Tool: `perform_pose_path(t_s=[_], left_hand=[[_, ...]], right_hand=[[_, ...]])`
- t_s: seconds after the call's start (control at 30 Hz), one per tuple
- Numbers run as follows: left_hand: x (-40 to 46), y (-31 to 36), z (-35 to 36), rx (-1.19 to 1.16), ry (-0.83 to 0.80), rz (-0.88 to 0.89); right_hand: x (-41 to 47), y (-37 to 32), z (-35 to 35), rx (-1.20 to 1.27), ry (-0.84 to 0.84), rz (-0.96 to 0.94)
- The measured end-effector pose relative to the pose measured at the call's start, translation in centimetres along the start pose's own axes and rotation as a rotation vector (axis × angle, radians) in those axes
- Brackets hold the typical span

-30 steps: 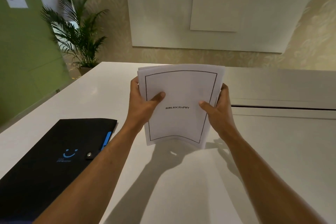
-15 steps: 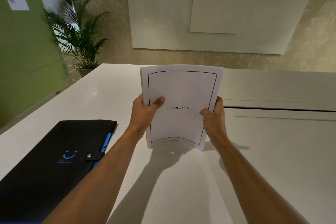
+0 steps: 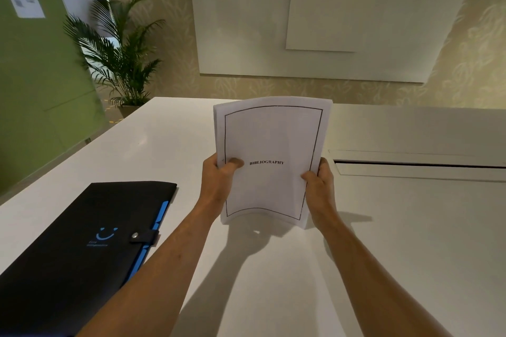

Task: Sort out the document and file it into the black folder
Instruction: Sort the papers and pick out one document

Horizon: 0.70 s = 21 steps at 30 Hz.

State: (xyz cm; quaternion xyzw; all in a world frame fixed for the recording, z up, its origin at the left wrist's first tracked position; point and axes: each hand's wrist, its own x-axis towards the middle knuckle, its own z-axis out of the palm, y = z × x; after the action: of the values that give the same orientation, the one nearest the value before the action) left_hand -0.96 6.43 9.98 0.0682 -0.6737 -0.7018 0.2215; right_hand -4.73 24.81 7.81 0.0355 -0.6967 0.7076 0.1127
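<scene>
Papers (image 3: 269, 145) held upright on the bench (image 3: 410, 241), left hand (image 3: 219, 178) and right hand (image 3: 319, 186) pinching the lower side edges. Folder (image 3: 82, 241) lying at the left, strap snapped shut. Likely risk: sheets bowing and fanning apart from the low grip, slipping uneven before filing.

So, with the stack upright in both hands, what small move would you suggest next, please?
Probably tap the document on the table to square it: both hands, left and right, hold it upright, its top sheets look uneven, and the black folder is still snapped shut.
</scene>
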Motion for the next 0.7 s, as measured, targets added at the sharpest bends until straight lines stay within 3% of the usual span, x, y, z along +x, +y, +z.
perform_pose_path(t_s=[0.47, 0.6, 0.7], left_hand=[[-0.8, -0.3, 0.7, -0.065, 0.039, 0.031], [-1.0, 0.1, 1.3, -0.157, 0.08, 0.06], [-0.9, 0.5, 1.8, -0.292, 0.146, 0.03]], right_hand=[[-0.4, 0.6, -0.1, -0.011, -0.003, -0.047], [-1.1, 2.4, -0.3, -0.011, 0.333, -0.079], [-2.4, 3.6, -0.1, 0.085, 0.434, 0.103]])
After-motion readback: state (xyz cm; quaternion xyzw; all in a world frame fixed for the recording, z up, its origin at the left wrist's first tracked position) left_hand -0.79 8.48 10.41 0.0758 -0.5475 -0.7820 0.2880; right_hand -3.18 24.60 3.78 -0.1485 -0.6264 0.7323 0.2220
